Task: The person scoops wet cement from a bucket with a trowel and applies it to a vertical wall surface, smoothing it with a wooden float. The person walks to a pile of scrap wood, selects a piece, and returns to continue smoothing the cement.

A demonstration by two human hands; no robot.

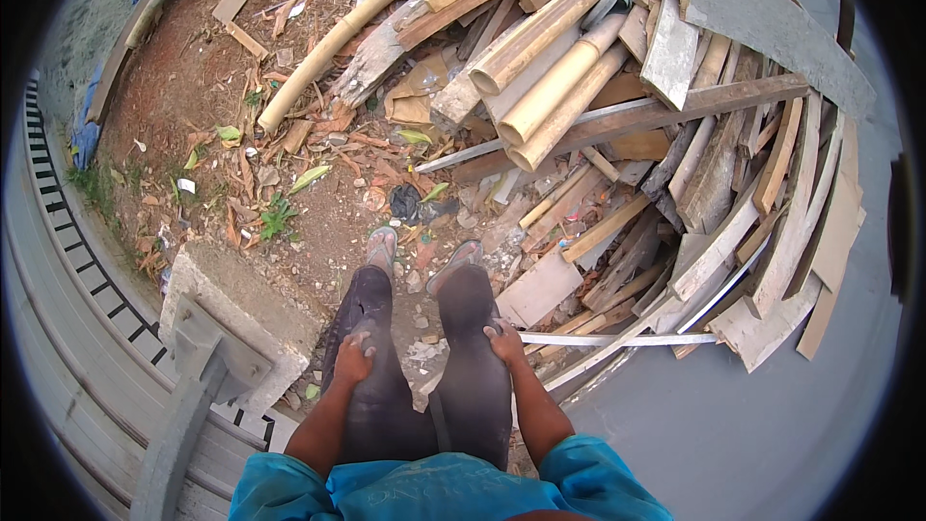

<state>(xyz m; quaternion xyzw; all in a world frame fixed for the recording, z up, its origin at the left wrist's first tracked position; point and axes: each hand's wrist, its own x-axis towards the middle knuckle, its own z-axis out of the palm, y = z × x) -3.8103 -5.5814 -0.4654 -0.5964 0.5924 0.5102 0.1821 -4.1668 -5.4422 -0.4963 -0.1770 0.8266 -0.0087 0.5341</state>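
Observation:
My left hand (355,357) is closed on the dark trouser leg (370,301) just above the left knee, seemingly pinching the cloth. On the other side my right hand (503,342) grips the right trouser leg (465,314) in the same way, at the outer side of the thigh. Both forearms come from blue sleeves. Below the trousers, two feet in sandals (382,249) stand on littered soil. Neither hand touches the wood.
A big heap of boards, bamboo poles (555,121) and planks (632,125) fills the right side, beside a grey floor (704,425). To the left stand a concrete block (246,323) with a metal post (178,444) and corrugated sheeting (72,347). A bamboo pole (338,48) lies ahead.

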